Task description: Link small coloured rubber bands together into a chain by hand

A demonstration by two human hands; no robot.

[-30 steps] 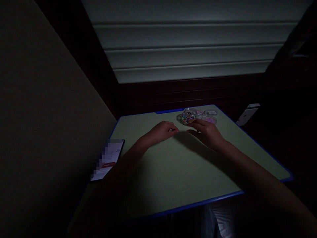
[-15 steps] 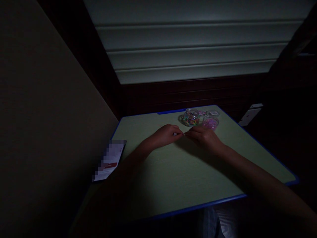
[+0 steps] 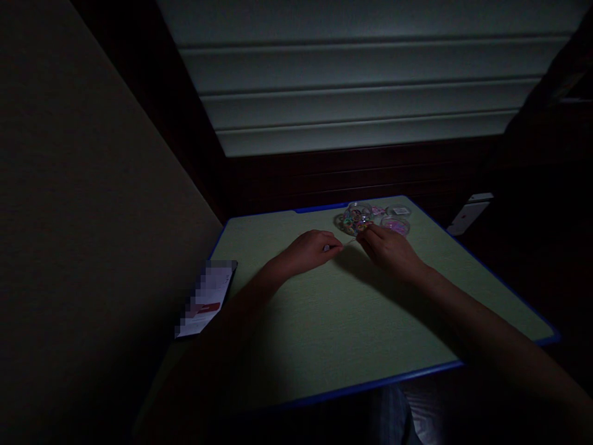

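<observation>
Single head-worn camera, wide view, looking forward and down from behind the near edge of a green-topped table (image 3: 324, 321). Faces the far edge at twelve o'clock, window blind (image 3: 356, 93) beyond, wall (image 3: 92, 247) at nine o'clock; left hand (image 3: 310, 251) and right hand (image 3: 389, 252) fairly near.

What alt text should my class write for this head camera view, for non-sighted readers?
A person's right hand reaches a clear jar of colourful rings beside a jar of pink pieces on a green, blue-edged desk; the left hand pinches a small pale item.
</observation>
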